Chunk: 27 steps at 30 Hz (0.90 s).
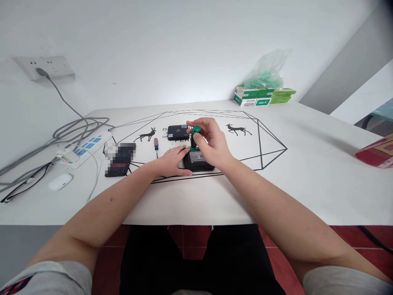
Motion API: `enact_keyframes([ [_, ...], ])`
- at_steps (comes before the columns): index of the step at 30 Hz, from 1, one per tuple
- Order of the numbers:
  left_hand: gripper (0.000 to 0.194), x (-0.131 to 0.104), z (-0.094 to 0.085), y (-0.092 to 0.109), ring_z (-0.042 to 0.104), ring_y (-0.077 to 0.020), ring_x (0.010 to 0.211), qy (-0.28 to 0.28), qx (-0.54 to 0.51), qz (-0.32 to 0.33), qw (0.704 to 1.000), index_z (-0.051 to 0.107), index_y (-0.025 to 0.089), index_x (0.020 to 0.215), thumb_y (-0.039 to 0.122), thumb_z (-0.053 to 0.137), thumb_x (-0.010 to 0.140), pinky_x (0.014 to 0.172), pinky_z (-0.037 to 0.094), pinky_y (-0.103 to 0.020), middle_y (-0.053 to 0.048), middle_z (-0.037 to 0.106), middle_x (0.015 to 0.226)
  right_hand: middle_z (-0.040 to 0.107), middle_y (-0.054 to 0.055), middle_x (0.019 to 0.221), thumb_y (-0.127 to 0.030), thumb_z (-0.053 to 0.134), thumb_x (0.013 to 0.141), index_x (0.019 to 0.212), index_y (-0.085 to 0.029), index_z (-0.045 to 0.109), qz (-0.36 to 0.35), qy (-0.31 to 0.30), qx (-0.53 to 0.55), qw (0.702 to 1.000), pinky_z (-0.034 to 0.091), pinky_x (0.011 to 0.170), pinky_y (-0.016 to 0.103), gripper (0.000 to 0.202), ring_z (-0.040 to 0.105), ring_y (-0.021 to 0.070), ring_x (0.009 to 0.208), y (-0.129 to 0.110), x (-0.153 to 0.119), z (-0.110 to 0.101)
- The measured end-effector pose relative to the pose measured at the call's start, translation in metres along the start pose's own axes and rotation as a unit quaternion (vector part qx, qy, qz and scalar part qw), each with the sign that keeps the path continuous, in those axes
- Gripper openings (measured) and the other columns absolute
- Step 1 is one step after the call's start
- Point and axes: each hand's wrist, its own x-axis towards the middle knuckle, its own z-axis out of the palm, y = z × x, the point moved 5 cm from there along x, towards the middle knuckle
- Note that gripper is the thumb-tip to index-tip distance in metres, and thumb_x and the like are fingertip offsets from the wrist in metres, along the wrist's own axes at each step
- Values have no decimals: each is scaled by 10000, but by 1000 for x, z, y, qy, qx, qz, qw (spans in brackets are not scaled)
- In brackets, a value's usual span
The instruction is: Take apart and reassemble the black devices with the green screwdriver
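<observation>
My right hand [211, 141] is closed around the green and black handle of an upright screwdriver [195, 137]. Its lower end is over a black device [199, 163] with a label on top, lying on the table; the tip is hidden. Against the left side of that device rests my left hand [174, 160], its fingers spread and nothing gripped in them. Just behind is a black square cover [178, 132] with small stickers. A second screwdriver [156, 145], with a reddish clear handle, lies to the left.
On the left of the table [196, 205] are a phone [121, 159], a power strip [92, 147] with grey cables, a white case [60, 182] and glasses [27, 182]. Green boxes [253, 94] under a plastic bag [268, 73] stand back right. A red package [376, 153] is far right.
</observation>
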Motion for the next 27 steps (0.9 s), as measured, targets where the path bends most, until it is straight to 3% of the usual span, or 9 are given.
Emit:
enact_keyframes([
  [4,1184,0,-1,1,185,-477,1736,-4,5,-3,1000,278,194,1786,937,571,912,1386,236,-629,-213,211,1880,745,92,1460,-331,518,1080,1305,-293,649,-18,-24,-34,999,606,1116,538,263,749,267,1255,-2,1,-2],
  [8,1213,1,0,0,176,-490,1735,-6,17,-7,1000,300,177,1776,973,550,896,1395,211,-635,-220,180,1887,707,116,1435,-286,460,1099,1251,-289,707,-98,-8,-99,990,574,1140,571,289,663,299,1360,-7,2,-3],
  [13,1190,1,2,-2,203,-499,1726,4,9,3,1000,339,184,1759,971,563,894,1381,237,-649,-226,218,1875,688,104,1189,-201,429,1083,1202,-302,737,-136,17,-133,982,600,1009,551,345,683,277,1132,-9,4,-4],
  [20,1164,4,4,-6,244,-483,1711,20,2,23,1000,336,203,1759,945,594,900,1364,250,-640,-226,309,1837,794,85,1228,-380,592,1068,1187,-279,665,-82,3,-83,993,636,947,475,172,750,244,1092,-9,3,-2],
  [24,1145,4,5,-8,288,-477,1695,44,-11,41,998,323,263,1770,924,638,890,1349,269,-636,-190,338,1834,810,88,1346,-451,819,931,1175,-297,579,-27,-8,-52,998,647,996,494,376,789,245,1095,-4,1,2],
  [27,1148,4,6,-8,265,-473,1705,35,-11,38,999,300,264,1781,926,622,900,1353,262,-634,-191,315,1843,805,102,1393,-407,779,954,1203,-305,531,-13,-20,-30,999,646,1013,516,366,816,239,1062,-2,-1,5],
])
